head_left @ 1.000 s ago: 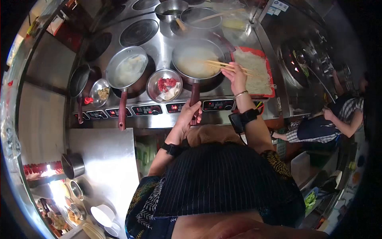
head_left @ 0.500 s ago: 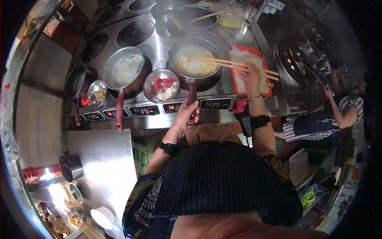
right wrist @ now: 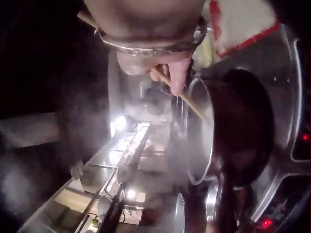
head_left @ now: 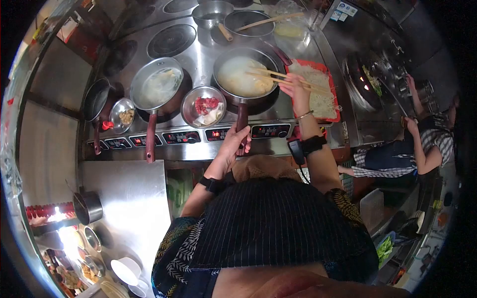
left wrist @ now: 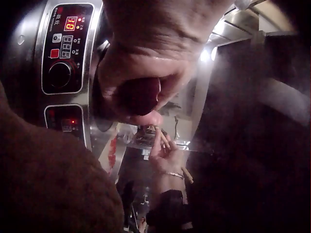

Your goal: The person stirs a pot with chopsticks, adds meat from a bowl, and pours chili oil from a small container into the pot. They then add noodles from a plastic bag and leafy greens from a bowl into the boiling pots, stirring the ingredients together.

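Right hand (head_left: 296, 93), pinching chopsticks (head_left: 274, 79), has moved nearer the saucepan (head_left: 263, 56) of cloudy liquid (head_left: 232, 70), whose handle (head_left: 242, 114) the left hand (head_left: 234, 143) curls around.

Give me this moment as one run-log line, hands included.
left hand: grips pan handle | right hand: holds chopsticks, tips inside pan | contents: cloudy liquid, yellowish food | red tray: right of pan
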The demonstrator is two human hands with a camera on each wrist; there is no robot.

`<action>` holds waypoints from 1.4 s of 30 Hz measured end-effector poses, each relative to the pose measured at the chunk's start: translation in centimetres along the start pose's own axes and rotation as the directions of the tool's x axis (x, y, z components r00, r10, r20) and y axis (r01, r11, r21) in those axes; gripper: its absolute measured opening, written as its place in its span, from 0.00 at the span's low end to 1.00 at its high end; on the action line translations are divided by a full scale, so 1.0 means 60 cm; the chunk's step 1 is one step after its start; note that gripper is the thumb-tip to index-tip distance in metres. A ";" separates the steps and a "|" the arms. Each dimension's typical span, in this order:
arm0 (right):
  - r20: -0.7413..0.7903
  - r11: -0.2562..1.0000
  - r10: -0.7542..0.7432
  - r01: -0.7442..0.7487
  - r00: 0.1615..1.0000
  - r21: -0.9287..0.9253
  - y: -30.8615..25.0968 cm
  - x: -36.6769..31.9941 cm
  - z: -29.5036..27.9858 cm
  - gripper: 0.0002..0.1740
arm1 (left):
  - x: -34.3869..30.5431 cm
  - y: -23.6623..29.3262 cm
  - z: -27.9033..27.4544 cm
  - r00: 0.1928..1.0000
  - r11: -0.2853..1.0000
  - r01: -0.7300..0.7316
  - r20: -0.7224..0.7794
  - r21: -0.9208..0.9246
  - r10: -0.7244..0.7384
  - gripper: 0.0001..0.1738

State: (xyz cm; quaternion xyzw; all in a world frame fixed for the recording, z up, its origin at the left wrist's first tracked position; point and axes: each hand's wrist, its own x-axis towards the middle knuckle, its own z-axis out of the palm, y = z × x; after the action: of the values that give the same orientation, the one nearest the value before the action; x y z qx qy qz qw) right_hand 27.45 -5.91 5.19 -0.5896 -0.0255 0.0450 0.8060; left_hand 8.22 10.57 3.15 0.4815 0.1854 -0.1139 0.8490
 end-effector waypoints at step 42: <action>0.185 0.984 -0.162 0.173 0.969 -0.049 -0.137 -0.052 0.131 0.18 | -0.009 0.009 0.003 0.996 0.997 0.075 -0.044 0.002 -0.075 0.14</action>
State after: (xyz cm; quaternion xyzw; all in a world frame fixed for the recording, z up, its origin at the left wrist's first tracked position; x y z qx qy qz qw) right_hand 23.98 -1.27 15.43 -0.6047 -0.1495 0.0292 0.7817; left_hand 7.96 10.70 3.89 0.4782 0.2216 -0.1356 0.8390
